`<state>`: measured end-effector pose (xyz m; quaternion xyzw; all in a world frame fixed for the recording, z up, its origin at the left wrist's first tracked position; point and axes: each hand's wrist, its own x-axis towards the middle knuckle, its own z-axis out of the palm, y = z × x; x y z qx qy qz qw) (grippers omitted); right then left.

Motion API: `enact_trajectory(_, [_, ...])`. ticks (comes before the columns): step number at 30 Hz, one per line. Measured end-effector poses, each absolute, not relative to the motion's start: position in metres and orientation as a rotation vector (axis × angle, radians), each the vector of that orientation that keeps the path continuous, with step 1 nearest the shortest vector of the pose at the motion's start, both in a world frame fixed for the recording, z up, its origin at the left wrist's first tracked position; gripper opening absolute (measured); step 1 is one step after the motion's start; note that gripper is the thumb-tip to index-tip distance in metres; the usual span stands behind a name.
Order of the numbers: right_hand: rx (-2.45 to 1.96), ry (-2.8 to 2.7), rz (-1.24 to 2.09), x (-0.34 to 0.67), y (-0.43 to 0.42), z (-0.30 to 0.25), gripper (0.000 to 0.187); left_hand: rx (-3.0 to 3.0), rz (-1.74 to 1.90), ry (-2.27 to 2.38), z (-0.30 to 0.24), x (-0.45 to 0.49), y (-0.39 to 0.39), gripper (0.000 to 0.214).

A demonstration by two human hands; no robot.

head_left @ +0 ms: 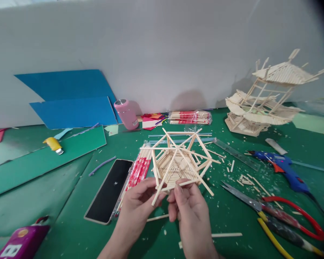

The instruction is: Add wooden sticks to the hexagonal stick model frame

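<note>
A small wooden-stick frame point(174, 166) stands before me, with a close-laid stick base and thin sticks crossing at a peak above it. My left hand point(137, 205) is closed on its near left corner, where a loose stick end points toward me. With thumb and fingers my right hand point(190, 207) pinches the near edge stick, a little right of the left hand. The palms hide part of the frame's lower near side. A plastic-wrapped bundle of sticks point(139, 167) and a black-screened phone point(109, 190) lie just left of the frame.
A blue hot glue gun point(284, 167), red-handled scissors point(294, 216) and a clear ruler point(236, 154) lie right, among stick scraps. A larger stick pagoda point(275, 97) stands behind them. A pink bottle point(126, 114), blue boards point(72, 104) and a yellow cutter point(53, 144) are further left.
</note>
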<state>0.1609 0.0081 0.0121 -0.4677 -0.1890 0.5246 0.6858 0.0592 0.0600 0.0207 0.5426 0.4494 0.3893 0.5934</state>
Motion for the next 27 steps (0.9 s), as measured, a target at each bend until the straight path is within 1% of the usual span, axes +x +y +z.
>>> enact_trajectory(6, [-1.047,-0.425,1.159,0.1583,0.0107,0.0125,0.023,1.220,0.882,1.075,0.0218,0.0585,0.0593,0.022])
enact_trajectory(19, [-1.065,-0.385,1.143,0.1585,0.0127,0.0145,0.028,1.362,1.019,1.093,0.0215,0.0648,0.0545,0.014])
enact_trajectory(27, [-1.091,-0.374,1.145,0.1595,0.0129,0.0110,0.029,1.411,1.023,1.089,0.0187,0.0637,0.0541,0.013])
